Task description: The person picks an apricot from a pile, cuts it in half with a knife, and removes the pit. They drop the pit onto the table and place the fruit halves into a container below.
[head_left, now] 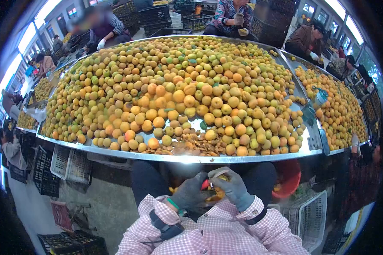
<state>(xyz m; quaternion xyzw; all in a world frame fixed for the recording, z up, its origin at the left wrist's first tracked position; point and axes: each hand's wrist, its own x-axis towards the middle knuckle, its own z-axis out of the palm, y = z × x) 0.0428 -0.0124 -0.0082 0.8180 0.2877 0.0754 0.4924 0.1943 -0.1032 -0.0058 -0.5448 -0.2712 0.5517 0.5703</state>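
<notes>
My left hand point(189, 191), in a grey glove, is closed around a small tool with a red handle point(205, 184), held above my lap. Close beside it on the right, my right hand point(230, 185), also gloved, has its fingers curled round a yellow fruit point(222, 177), mostly hidden by them. A metal tip shows between the two hands. Orange-yellow pieces lie beneath them. Just beyond my knees is a metal table point(174, 158) heaped with yellow, orange and greenish fruits point(178, 95), with brown-orange scraps point(195, 144) near its front edge.
A red basin point(288, 180) stands right of my knees, with a white crate point(312, 216) below it. White crates point(72, 165) and black crates point(42, 170) stand at the left. A clear bottle point(320, 98) rests at the right divider. Several people sit around the tables.
</notes>
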